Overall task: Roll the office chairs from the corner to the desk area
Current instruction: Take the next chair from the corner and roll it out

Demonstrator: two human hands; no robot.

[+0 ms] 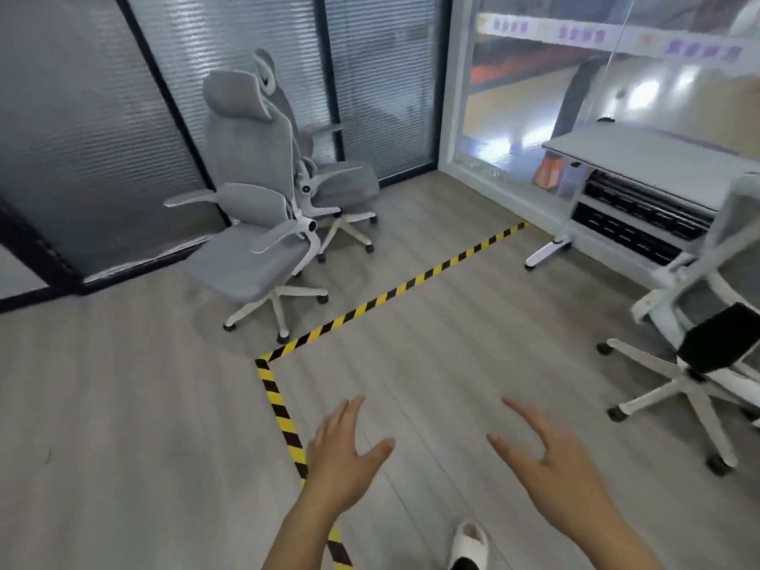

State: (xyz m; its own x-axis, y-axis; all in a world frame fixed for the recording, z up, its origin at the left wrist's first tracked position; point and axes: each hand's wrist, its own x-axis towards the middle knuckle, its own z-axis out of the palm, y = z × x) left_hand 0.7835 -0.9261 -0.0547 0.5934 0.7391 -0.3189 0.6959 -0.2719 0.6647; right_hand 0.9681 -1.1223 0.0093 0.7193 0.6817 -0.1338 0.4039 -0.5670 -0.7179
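Two grey office chairs with white frames stand in the corner by the blinds: the nearer chair (255,224) in front, the second chair (329,178) right behind it. A third grey chair (707,322) stands at the right by the white desk (641,158). My left hand (341,454) and my right hand (551,458) are held out low in front of me, fingers spread and holding nothing, well short of any chair.
Yellow-and-black floor tape (411,281) marks a line from the desk leg (547,253) to a corner (263,362), then runs toward me. Glass partitions with blinds (103,117) close off the left and back. A white slipper (469,545) shows at the bottom.
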